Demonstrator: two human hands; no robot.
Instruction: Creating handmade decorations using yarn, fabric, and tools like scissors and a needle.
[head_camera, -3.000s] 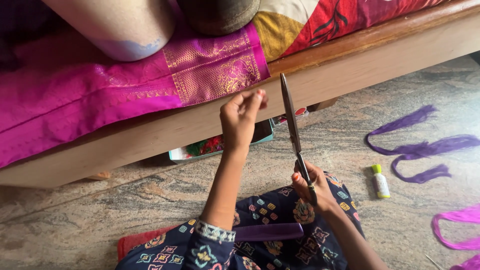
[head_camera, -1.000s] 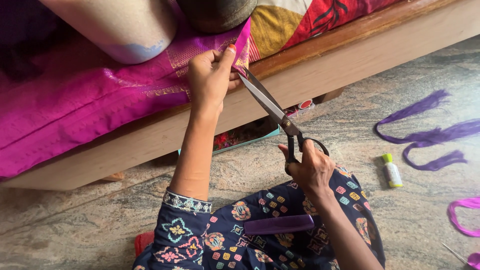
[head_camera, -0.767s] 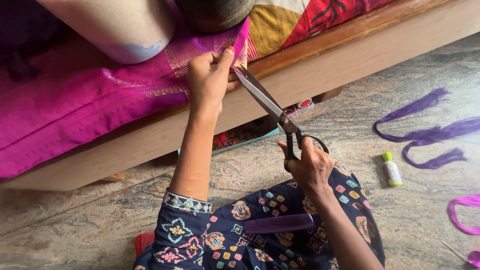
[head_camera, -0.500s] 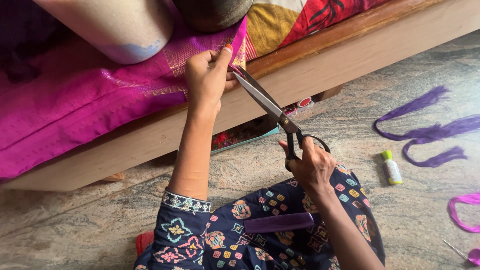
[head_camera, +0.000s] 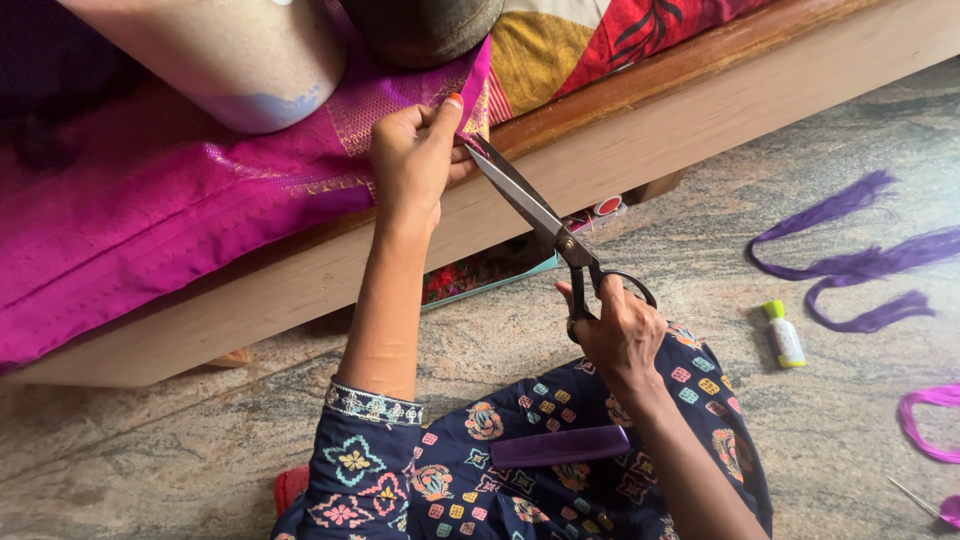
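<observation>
Your left hand (head_camera: 415, 160) is pinched shut on the corner of the magenta fabric (head_camera: 200, 220), thumb on top at the gold-woven border, where the cloth hangs over the edge of the wooden bed frame (head_camera: 700, 110). Your right hand (head_camera: 620, 335) is clamped through the black loops of the tailor's scissors (head_camera: 545, 225); the blades point toward 10 o'clock and stand slightly apart, the tips meeting the fabric just beside your left thumb.

Handling notes:

- The fabric appears thin, soft and limp, probably smooth to the touch. It likely sags unless held taut, so the best grip is close to the cut line, on the stiffer woven border.
- The scissors look long, all metal and heavy at the blade end. Hold them at the loops only; the pivot screw lies at 11 o'clock from your right hand.
- Judged risk: the left thumb sits very near the blade tips.

Surroundings: a purple comb (head_camera: 560, 445) rests on your patterned lap at 7 o'clock from the right hand. A small white bottle with a green cap (head_camera: 783, 335) lies on the stone floor (head_camera: 800, 230) at 3 o'clock, with purple strips (head_camera: 860, 265) beyond it. A pale cylinder (head_camera: 240, 60) stands on the fabric at 10 o'clock from the left hand.
</observation>
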